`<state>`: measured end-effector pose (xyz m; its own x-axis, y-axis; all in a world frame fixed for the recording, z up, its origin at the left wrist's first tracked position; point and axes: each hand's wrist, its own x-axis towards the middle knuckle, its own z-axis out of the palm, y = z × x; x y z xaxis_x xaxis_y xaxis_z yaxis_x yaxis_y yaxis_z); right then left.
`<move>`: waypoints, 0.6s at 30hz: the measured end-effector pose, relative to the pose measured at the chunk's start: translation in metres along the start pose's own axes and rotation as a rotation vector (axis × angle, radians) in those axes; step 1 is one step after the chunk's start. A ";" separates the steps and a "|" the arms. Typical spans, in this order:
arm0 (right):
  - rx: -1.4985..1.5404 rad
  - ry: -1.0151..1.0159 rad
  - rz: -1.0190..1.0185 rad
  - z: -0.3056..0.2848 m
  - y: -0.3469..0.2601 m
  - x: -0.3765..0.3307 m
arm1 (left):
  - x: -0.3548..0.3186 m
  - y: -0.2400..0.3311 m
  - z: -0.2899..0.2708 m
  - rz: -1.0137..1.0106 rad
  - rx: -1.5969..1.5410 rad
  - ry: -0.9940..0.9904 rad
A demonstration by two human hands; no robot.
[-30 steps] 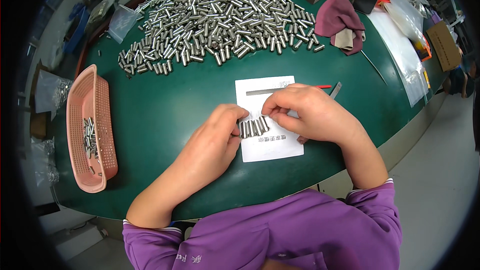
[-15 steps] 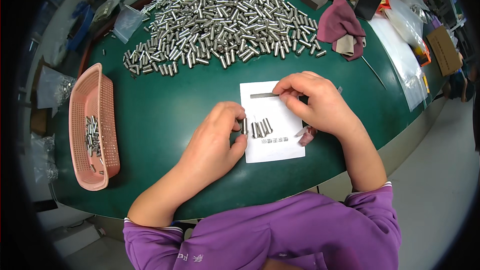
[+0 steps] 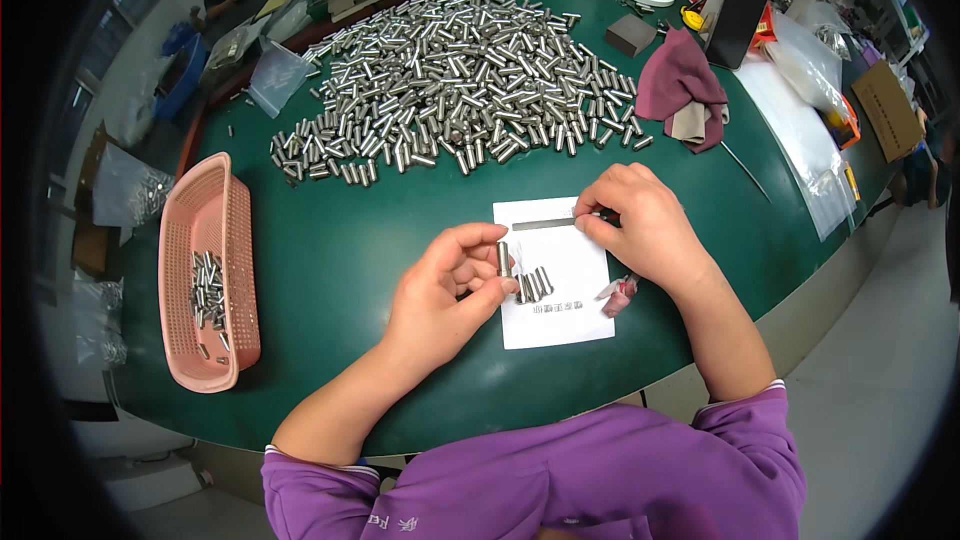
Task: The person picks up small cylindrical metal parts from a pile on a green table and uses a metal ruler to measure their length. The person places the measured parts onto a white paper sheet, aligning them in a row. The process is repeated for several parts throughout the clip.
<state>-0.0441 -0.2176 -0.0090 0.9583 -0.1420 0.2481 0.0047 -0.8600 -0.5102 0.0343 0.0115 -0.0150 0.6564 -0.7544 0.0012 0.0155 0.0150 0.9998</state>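
Note:
A shiny metal pin (image 3: 503,258) stands nearly upright between the thumb and fingers of my left hand (image 3: 440,290), at the left edge of a white paper sheet (image 3: 555,330). Beside it on the sheet lie several similar pins (image 3: 543,280) in a short row. Thumb and fingertips of my right hand (image 3: 640,225) are pinched together over the sheet's upper right corner, around a small dark thing mostly hidden by the fingers. A dark grey bar (image 3: 543,225) runs along the sheet's top up to those fingers; I cannot tell if it is printed or loose.
A large heap of metal pins (image 3: 460,80) covers the far side of the green table (image 3: 330,240). At left stands a pink basket (image 3: 245,280) holding more pins. A maroon cloth (image 3: 680,80), a phone (image 3: 738,20) and a crumpled pinkish scrap (image 3: 620,297) are at right.
The whole view has shifted slightly. My left hand has raised the pin and tilted it into clearer sight. My right fingers have drawn right along the bar, uncovering more of it.

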 end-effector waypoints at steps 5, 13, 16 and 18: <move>0.013 0.010 0.018 0.001 -0.003 0.000 | 0.001 -0.003 -0.002 -0.031 -0.103 -0.026; 0.428 0.056 0.182 0.000 -0.006 0.004 | 0.003 -0.007 -0.001 0.008 -0.083 0.052; 0.544 0.002 0.075 -0.006 -0.011 0.002 | 0.003 -0.009 -0.003 0.030 -0.080 0.047; 0.533 -0.097 0.069 -0.010 -0.014 0.000 | 0.003 -0.009 -0.003 0.028 -0.079 0.057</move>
<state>-0.0466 -0.2103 0.0060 0.9834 -0.1215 0.1350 0.0609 -0.4794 -0.8755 0.0384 0.0106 -0.0239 0.6990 -0.7146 0.0258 0.0543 0.0890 0.9945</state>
